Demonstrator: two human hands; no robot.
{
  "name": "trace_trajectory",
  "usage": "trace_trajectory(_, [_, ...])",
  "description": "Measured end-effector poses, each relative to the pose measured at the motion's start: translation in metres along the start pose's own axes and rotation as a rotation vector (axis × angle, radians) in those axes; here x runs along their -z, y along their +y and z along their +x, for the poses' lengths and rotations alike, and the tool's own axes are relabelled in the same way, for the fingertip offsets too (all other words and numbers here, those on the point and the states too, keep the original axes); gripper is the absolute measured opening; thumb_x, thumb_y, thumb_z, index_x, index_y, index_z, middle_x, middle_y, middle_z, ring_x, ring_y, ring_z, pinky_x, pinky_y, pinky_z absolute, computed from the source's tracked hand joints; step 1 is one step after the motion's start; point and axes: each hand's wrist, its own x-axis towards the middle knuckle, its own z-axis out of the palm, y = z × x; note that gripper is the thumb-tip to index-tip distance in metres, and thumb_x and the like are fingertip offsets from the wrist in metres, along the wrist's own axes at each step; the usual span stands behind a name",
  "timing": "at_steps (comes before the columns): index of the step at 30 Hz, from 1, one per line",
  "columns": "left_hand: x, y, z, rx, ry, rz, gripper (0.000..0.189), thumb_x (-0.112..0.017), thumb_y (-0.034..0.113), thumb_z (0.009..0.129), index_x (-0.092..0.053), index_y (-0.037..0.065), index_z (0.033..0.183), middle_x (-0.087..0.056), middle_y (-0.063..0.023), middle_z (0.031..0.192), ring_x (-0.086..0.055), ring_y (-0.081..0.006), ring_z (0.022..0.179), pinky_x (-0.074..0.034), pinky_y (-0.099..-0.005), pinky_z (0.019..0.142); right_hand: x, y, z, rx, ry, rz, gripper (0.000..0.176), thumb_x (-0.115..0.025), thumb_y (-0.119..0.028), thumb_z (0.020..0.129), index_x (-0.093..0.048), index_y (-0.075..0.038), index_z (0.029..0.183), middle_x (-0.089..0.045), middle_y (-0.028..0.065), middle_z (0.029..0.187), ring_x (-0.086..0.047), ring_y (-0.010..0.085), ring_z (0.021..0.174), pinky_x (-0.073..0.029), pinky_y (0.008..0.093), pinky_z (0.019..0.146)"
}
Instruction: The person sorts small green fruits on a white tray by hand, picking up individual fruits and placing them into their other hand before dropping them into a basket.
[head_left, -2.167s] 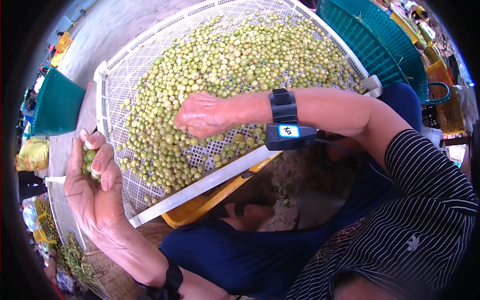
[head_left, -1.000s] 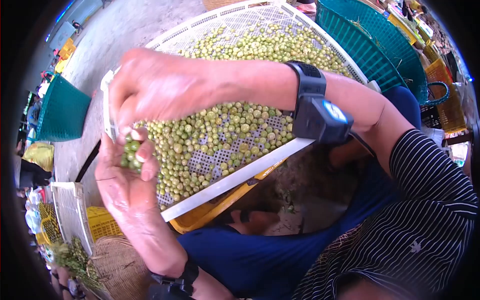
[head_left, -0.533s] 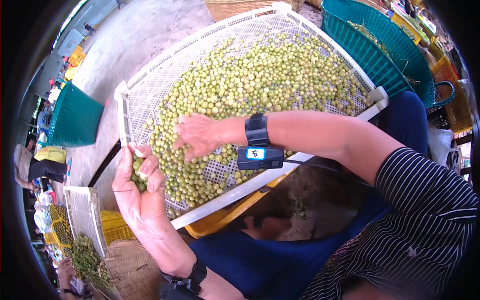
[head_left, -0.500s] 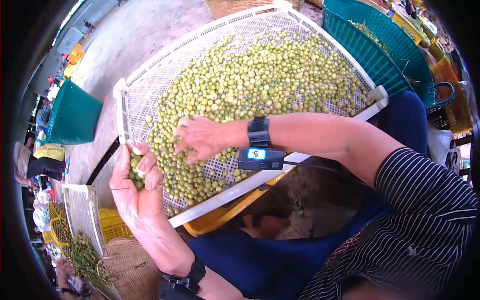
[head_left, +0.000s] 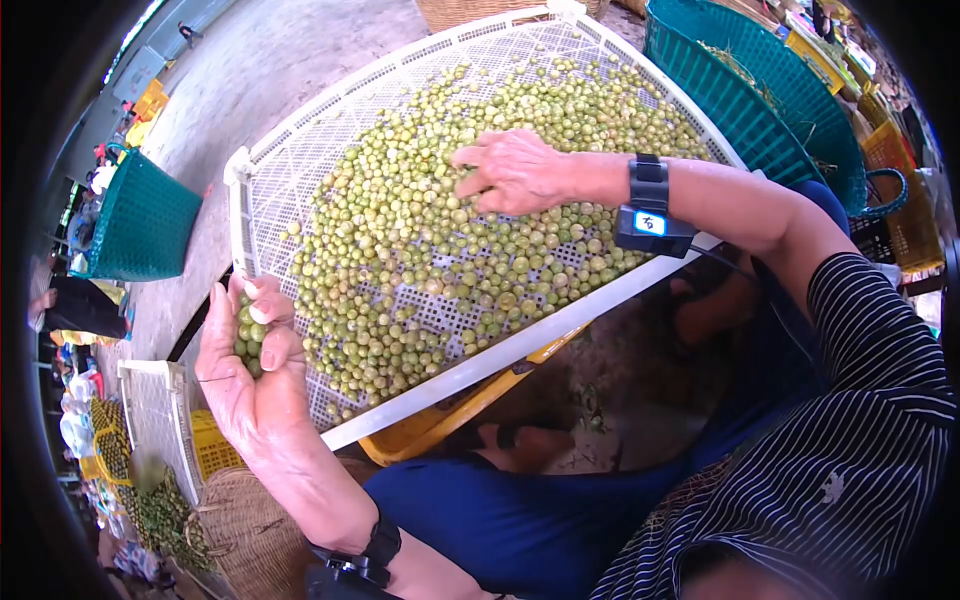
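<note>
A white mesh tray is spread with many small round yellow-green fruits. Beyond the tray's near left corner, my left hand curls its fingers around several green fruits. My right hand is over the middle of the layer, palm down. Its fingers are apart and reach among the fruits; the fingertips are partly hidden, and I see nothing held in them. Below and left of my left hand, a blurred round greenish shape appears in the air.
Under the tray's near edge is a yellow crate rim. Teal baskets stand at the right and left. A wicker basket and a second white mesh tray are at the lower left. People are in the background.
My right hand has moved right and away from me across the fruits, baring mesh near the tray's front. My left hand has shifted slightly left, still holding fruits. The blurred greenish shape has appeared.
</note>
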Motion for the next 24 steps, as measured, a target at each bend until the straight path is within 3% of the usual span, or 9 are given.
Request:
trace_trajectory(5, [0.005,-0.002,0.006,-0.021,-0.044,0.054,0.015,-0.045,0.010,0.094,-0.044,-0.003,0.102,-0.044,-0.0122,0.089,-0.044,-0.0178,0.072,-0.030,-0.0214,0.040,-0.021,-0.074,0.055,0.206,0.203,0.278,0.007,-0.052,-0.005,0.072,-0.057,-0.005,0.067,-0.055,0.0100,0.066,-0.054,0.0202,0.061,-0.045,0.0311,0.045])
trace_trajectory(9, [0.004,-0.002,0.002,-0.041,-0.019,0.104,0.014,-0.047,0.007,0.092,-0.045,-0.003,0.101,-0.047,-0.0124,0.087,-0.045,-0.0171,0.069,-0.030,-0.0216,0.040,-0.037,-0.108,0.082,0.234,0.157,0.295,0.007,-0.053,-0.003,0.066,-0.059,-0.005,0.064,-0.051,0.0098,0.056,-0.049,0.0224,0.050,-0.043,0.0357,0.045])
trace_trajectory(11, [0.007,-0.004,0.004,-0.034,-0.029,0.103,0.014,-0.050,0.005,0.090,-0.046,-0.003,0.100,-0.049,-0.0120,0.085,-0.046,-0.0170,0.068,-0.033,-0.0217,0.042,-0.063,-0.106,0.100,0.514,0.442,0.057,0.005,-0.056,-0.008,0.066,-0.057,-0.005,0.062,-0.054,0.0120,0.064,-0.054,0.0248,0.056,-0.044,0.0358,0.046])
trace_trajectory(13, [0.004,-0.006,0.005,-0.133,0.044,0.209,0.012,-0.053,0.002,0.087,-0.047,-0.004,0.096,-0.049,-0.0109,0.079,-0.047,-0.0165,0.064,-0.033,-0.0205,0.042,-0.073,-0.107,0.107,0.631,0.825,0.249,0.007,-0.057,-0.011,0.063,-0.060,-0.006,0.061,-0.056,0.0134,0.061,-0.056,0.0277,0.054,-0.043,0.0385,0.045])
trace_trajectory(14, [0.000,-0.014,0.006,-0.256,0.125,0.315,0.010,-0.053,0.002,0.086,-0.047,-0.004,0.092,-0.048,-0.0102,0.076,-0.046,-0.0161,0.062,-0.031,-0.0191,0.041,-0.053,-0.119,0.101,0.369,0.356,0.091,0.010,-0.057,-0.012,0.064,-0.059,-0.006,0.057,-0.057,0.0122,0.058,-0.057,0.0278,0.052,-0.043,0.0394,0.044])
trace_trajectory(15, [-0.002,-0.017,0.006,-0.268,0.206,0.280,0.010,-0.057,0.003,0.084,-0.050,-0.003,0.089,-0.050,-0.0102,0.076,-0.049,-0.0169,0.062,-0.033,-0.0200,0.042,-0.050,-0.122,0.102,0.461,0.523,0.114,0.008,-0.058,-0.011,0.061,-0.059,-0.007,0.055,-0.058,0.0106,0.054,-0.058,0.0270,0.050,-0.044,0.0392,0.042])
trace_trajectory(18, [0.007,-0.014,0.012,-0.123,0.114,0.241,0.011,-0.056,0.011,0.087,-0.052,0.002,0.091,-0.053,-0.0109,0.079,-0.050,-0.0186,0.062,-0.033,-0.0210,0.042,-0.026,-0.126,0.095,0.398,0.141,-0.030,0.003,-0.059,-0.008,0.059,-0.059,-0.005,0.058,-0.058,0.0122,0.056,-0.058,0.0273,0.051,-0.045,0.0377,0.043])
trace_trajectory(21, [0.013,-0.019,0.012,-0.058,0.038,0.183,0.016,-0.052,0.020,0.090,-0.054,0.004,0.090,-0.054,-0.0106,0.080,-0.051,-0.0192,0.065,-0.032,-0.0209,0.042,0.000,-0.124,0.094,0.122,0.276,0.142,0.004,-0.056,-0.007,0.063,-0.058,-0.004,0.062,-0.056,0.0141,0.058,-0.053,0.0298,0.046,-0.039,0.0410,0.039])
trace_trajectory(24, [0.008,-0.025,0.010,-0.064,0.054,0.253,0.022,-0.056,0.027,0.089,-0.056,0.004,0.088,-0.056,-0.0086,0.077,-0.054,-0.0205,0.067,-0.037,-0.0217,0.041,0.052,-0.117,0.085,0.134,0.534,0.432,0.007,-0.052,-0.004,0.064,-0.059,-0.002,0.064,-0.058,0.0172,0.063,-0.056,0.0310,0.051,-0.042,0.0417,0.044])
